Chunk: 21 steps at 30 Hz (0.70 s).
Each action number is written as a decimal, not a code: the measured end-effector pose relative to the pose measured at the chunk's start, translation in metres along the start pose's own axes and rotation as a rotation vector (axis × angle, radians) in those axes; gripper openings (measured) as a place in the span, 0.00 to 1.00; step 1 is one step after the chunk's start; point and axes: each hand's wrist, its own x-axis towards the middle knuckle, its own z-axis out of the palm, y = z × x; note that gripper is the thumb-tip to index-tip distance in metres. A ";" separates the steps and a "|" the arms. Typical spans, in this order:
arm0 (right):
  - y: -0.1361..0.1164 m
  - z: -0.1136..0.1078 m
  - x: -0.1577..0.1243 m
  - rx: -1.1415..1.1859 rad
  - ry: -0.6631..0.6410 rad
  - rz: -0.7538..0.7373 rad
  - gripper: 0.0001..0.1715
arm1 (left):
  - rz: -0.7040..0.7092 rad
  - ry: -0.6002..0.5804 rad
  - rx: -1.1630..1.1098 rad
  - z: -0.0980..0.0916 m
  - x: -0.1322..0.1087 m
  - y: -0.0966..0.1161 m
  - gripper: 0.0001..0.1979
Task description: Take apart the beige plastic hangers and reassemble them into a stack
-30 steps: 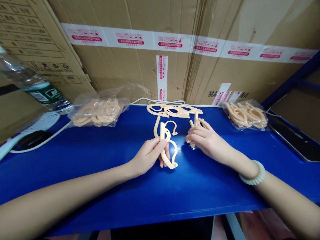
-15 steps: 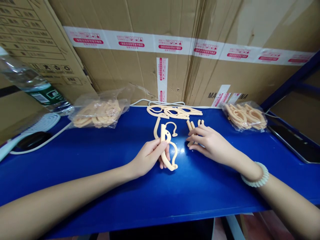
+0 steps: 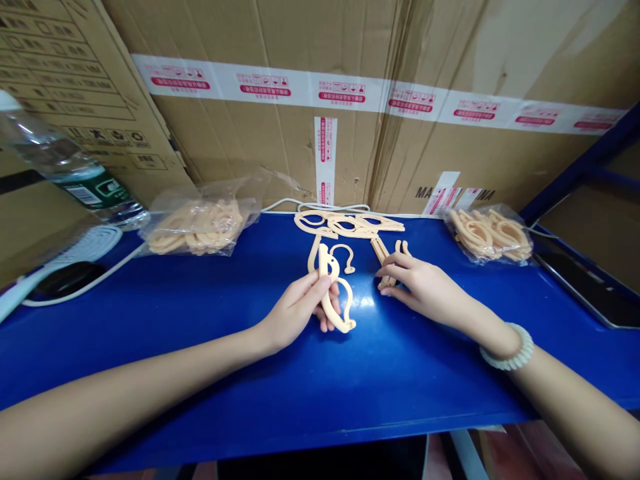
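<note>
Hanger part (image 3: 332, 315) pinched in my left hand (image 3: 293, 310); right hand (image 3: 425, 288) half-curled over strips (image 3: 381, 252) beneath its fingers, whether gripping I cannot tell.

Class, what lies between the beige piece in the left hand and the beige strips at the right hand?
In the head view, a curved beige hook toward the back; nearer the front, bare blue tabletop.

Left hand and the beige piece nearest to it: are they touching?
Touching: in the head view, the left hand holds the beige piece, thumb lying across it.
</note>
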 end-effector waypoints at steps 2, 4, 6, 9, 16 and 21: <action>-0.006 -0.001 -0.001 -0.016 0.052 -0.014 0.16 | 0.005 -0.002 -0.008 0.000 0.000 -0.001 0.24; -0.014 -0.002 -0.001 -0.010 0.095 -0.068 0.23 | 0.023 -0.024 0.020 0.000 0.000 -0.002 0.21; -0.023 -0.002 -0.001 0.009 0.090 -0.161 0.25 | 0.061 -0.048 0.064 -0.001 0.000 -0.004 0.18; -0.035 0.000 0.000 0.000 0.059 -0.280 0.23 | 0.120 -0.069 0.124 -0.002 -0.001 -0.005 0.16; -0.035 0.003 0.002 -0.031 0.041 -0.283 0.16 | 0.188 0.024 0.209 -0.003 -0.002 -0.002 0.16; -0.035 0.002 0.000 0.228 0.104 -0.200 0.17 | 0.196 0.074 0.251 -0.004 -0.003 -0.001 0.16</action>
